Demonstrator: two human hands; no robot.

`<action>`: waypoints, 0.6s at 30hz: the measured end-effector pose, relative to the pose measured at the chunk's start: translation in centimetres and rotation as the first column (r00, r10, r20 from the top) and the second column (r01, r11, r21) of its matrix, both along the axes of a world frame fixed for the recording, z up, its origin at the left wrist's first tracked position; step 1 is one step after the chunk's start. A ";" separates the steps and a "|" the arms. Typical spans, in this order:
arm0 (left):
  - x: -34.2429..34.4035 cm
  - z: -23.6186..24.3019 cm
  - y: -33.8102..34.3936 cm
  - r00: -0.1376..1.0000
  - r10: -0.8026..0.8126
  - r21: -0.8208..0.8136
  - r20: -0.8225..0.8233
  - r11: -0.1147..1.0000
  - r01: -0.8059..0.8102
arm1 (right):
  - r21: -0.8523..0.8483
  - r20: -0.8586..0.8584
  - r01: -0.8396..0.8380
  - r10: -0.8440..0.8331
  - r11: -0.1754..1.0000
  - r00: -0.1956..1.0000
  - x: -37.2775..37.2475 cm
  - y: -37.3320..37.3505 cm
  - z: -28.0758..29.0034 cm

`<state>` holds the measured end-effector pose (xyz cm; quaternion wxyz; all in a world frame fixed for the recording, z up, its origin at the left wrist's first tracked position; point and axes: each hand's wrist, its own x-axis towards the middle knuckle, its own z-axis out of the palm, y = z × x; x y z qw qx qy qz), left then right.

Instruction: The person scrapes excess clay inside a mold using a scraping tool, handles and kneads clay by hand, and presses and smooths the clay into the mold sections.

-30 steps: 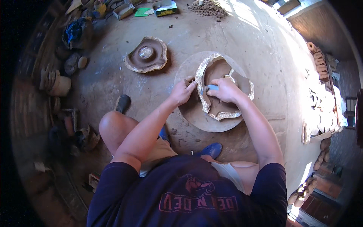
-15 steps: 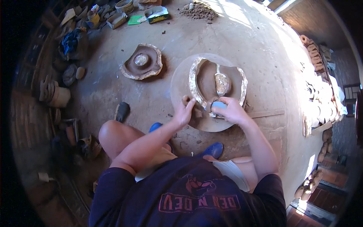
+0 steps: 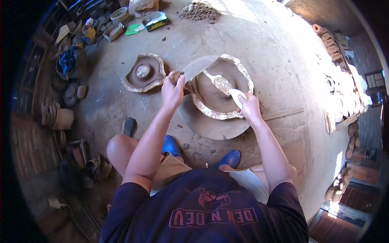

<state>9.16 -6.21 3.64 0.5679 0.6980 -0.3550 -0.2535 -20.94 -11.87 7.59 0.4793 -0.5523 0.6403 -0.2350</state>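
Observation:
A rough-edged, bowl-like mould [image 3: 219,115] with a pale chipped rim and brown clay inside lies on a round flat disc [image 3: 219,133]. In its hollow sits a speckled pale, spoon-shaped part [image 3: 223,84], its narrow end running toward the rim. My right hand [image 3: 250,107] is closed on a thin white oval scraper [image 3: 237,98] at the mould's right inner edge. Off the disc's left side, my left hand [image 3: 172,92] is raised, with fingers curled around a small dark lump of clay [image 3: 181,73]. A second, similar mould [image 3: 139,86] rests on the ground beyond that hand.
A flat wooden strip [image 3: 283,113] lies right of the disc. Far off are a heap of crumbled clay [image 3: 199,11], a bucket [image 3: 120,15] and an open box [image 3: 154,21]. Stacked clay pieces [image 3: 342,95] line the right side. My feet wear blue shoes [image 3: 229,158].
The mould has turned on the disc, so its spoon-shaped part now slants. My left hand has moved off the rim, away and leftward. The scraper in my right hand has tilted and moved slightly farther away.

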 end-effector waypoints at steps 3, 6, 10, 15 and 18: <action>1.1 -3.2 0.0 0.986 -0.112 0.072 0.123 0.992 0.104 | 0.089 -0.011 -0.009 0.010 0.996 1.000 0.5 -0.8 -1.6; -0.1 -2.2 1.7 0.973 -0.221 0.234 0.062 0.951 0.201 | 0.121 0.006 -0.011 0.010 0.993 1.000 0.8 -0.8 -1.7; -2.3 1.1 4.8 0.957 -0.285 0.388 0.061 0.890 0.240 | 0.163 0.029 -0.041 0.037 0.986 0.999 1.0 -0.3 -1.2; -5.2 1.1 8.6 0.922 -0.381 0.381 -0.069 0.844 0.377 | 0.202 0.037 -0.016 0.009 0.979 0.999 1.1 0.7 -0.3; -7.0 5.0 9.2 0.753 -0.458 0.406 -0.473 0.646 0.647 | 0.189 0.040 -0.002 -0.005 0.982 0.999 0.6 0.8 0.0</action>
